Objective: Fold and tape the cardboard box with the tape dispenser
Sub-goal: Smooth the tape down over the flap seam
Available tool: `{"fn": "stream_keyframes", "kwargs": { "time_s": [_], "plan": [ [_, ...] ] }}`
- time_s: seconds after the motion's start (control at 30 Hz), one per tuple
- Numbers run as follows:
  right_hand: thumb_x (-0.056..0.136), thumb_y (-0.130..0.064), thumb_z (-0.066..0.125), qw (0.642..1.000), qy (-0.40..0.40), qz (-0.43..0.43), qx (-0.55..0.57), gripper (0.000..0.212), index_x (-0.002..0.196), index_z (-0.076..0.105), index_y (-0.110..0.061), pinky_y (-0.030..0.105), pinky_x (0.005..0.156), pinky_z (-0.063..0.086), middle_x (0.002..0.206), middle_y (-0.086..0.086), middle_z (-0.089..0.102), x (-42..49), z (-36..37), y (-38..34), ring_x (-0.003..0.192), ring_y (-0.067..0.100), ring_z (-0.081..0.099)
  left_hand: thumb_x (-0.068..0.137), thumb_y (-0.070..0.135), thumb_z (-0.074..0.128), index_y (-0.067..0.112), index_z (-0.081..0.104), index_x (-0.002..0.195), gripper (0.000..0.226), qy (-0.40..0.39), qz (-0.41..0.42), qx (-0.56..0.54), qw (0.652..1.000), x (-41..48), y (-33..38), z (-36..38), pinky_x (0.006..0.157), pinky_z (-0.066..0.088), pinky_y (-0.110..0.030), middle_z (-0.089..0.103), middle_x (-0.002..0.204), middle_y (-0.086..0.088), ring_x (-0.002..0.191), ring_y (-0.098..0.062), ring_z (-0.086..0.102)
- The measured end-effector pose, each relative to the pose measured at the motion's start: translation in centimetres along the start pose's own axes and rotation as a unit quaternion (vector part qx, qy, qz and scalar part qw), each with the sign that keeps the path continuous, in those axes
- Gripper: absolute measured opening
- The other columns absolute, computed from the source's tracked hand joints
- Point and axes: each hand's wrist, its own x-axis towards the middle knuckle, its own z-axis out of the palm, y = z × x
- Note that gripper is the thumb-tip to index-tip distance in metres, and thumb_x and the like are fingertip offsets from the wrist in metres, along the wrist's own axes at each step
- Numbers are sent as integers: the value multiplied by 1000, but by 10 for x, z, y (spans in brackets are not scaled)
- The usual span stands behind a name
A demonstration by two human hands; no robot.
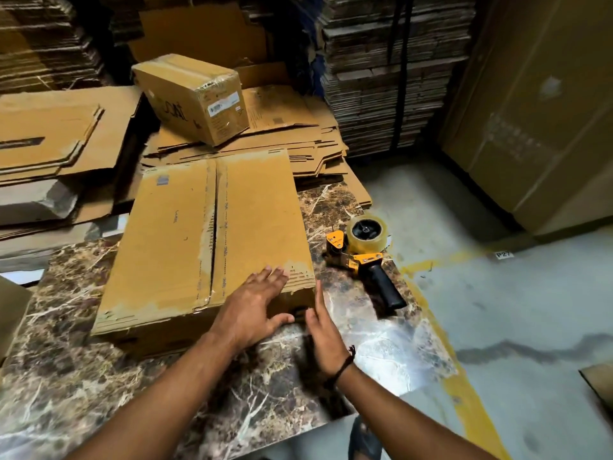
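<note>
- The left hand (257, 305) lies palm down on the near right corner of the cardboard box (205, 247), fingers spread over the top edge and the thumb stretched along the near side wall; it grips nothing.
- The right hand (323, 338) is held edge-on just right of that same corner, fingers straight and together, thumb near the box wall. Motion blur hides whether it touches the cardboard; it is open and holds nothing.
- A dark cord bracelet (345, 361) circles the right wrist.
- The cardboard box sits closed on a brown marble-patterned table (116, 386), its two top flaps meeting in a centre seam that runs from near to far. Torn paper and remnants of old tape show along the seam and edges.
- The tape dispenser (363, 257) lies on the table to the right of the box, apart from it and from both hands: yellow frame, clear tape roll at the far end, black handle pointing near and right.
- Beyond the box, on the far side, a smaller sealed carton (192, 97) rests tilted on a pile of flattened cardboard (275, 141).
- More flattened sheets (56, 134) lie at far left, and strapped stacks of cardboard (394, 71) stand at far right.
- A grey floor with a yellow painted line (464, 386) runs along the right of the table.
</note>
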Motion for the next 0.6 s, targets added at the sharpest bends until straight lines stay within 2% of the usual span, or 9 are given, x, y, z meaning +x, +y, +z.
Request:
{"fn": "stream_keyframes", "kwargs": {
  "time_s": [0.07, 0.13, 0.2, 0.27, 0.33, 0.4, 0.43, 0.5, 0.6],
  "plan": [
    [72, -87, 26, 999, -14, 34, -5, 84, 140, 1, -46, 15, 113, 8, 151, -22, 2, 1, -12, 4, 141, -6, 4, 80, 60, 56, 28, 19, 146, 82, 4, -1, -16, 1000, 0, 2, -1, 114, 7, -29, 15, 153, 10, 140, -7, 5],
    [80, -79, 27, 998, -3, 56, 6, 72, 141, 8, -45, 18, 112, 12, 150, -20, 14, 5, -23, -1, 141, -4, 15, 80, 59, 57, 28, 19, 146, 82, 5, 2, -20, 1000, 1, 2, 0, 115, 8, -30, 15, 153, 10, 141, -8, 7],
    [89, -58, 32, 999, 11, 38, 21, 63, 145, 12, -39, 13, 110, 14, 149, -23, 16, 8, -23, -12, 133, -17, 19, 80, 59, 57, 28, 19, 146, 82, 10, 4, -17, 1000, 1, 1, -1, 115, 8, -29, 15, 153, 10, 142, -9, 8],
    [90, -43, 39, 999, -13, 28, 30, 65, 147, 9, -33, 3, 106, 12, 146, -31, 9, 11, -17, -15, 130, -23, 13, 80, 58, 57, 27, 20, 146, 81, 12, 9, -16, 1000, 1, 0, 0, 115, 9, -29, 16, 153, 10, 142, -9, 9],
    [89, -29, 42, 998, -39, 41, 11, 68, 145, 4, -34, 6, 110, 9, 146, -29, 3, 8, -13, -5, 136, -13, 6, 80, 58, 57, 28, 19, 146, 81, 10, 7, -19, 1000, 1, -2, 0, 116, 9, -30, 15, 153, 10, 142, -10, 9],
    [91, -17, 44, 996, -53, 75, -1, 65, 141, 8, -39, 21, 116, 11, 153, -17, 10, 3, -19, 6, 144, 3, 8, 80, 58, 57, 29, 18, 146, 82, 2, -1, -25, 1000, 1, -2, 0, 116, 9, -31, 12, 153, 12, 142, -10, 8],
    [93, -11, 43, 995, -48, 88, -7, 63, 140, 12, -40, 23, 116, 12, 153, -14, 15, 2, -24, 7, 145, 7, 10, 80, 58, 57, 30, 17, 146, 81, 2, -2, -26, 1000, 1, -3, 0, 116, 9, -31, 12, 153, 12, 142, -9, 7],
    [98, -15, 41, 996, -9, 68, -51, 58, 146, 15, -36, 22, 114, 11, 152, -16, 15, 2, -30, -3, 144, 6, 10, 81, 57, 58, 30, 18, 146, 81, 4, -1, -30, 1000, 1, -2, 1, 115, 7, -30, 13, 153, 12, 142, -8, 8],
    [96, -43, 33, 969, 26, -60, -240, 63, 151, 8, -26, 22, 115, 5, 155, -14, 3, 9, -21, -29, 142, 0, -2, 81, 56, 58, 29, 20, 146, 79, 20, 8, -39, 999, 0, -5, 0, 111, 4, -27, 17, 153, 10, 141, -8, 10]
  ]
}}
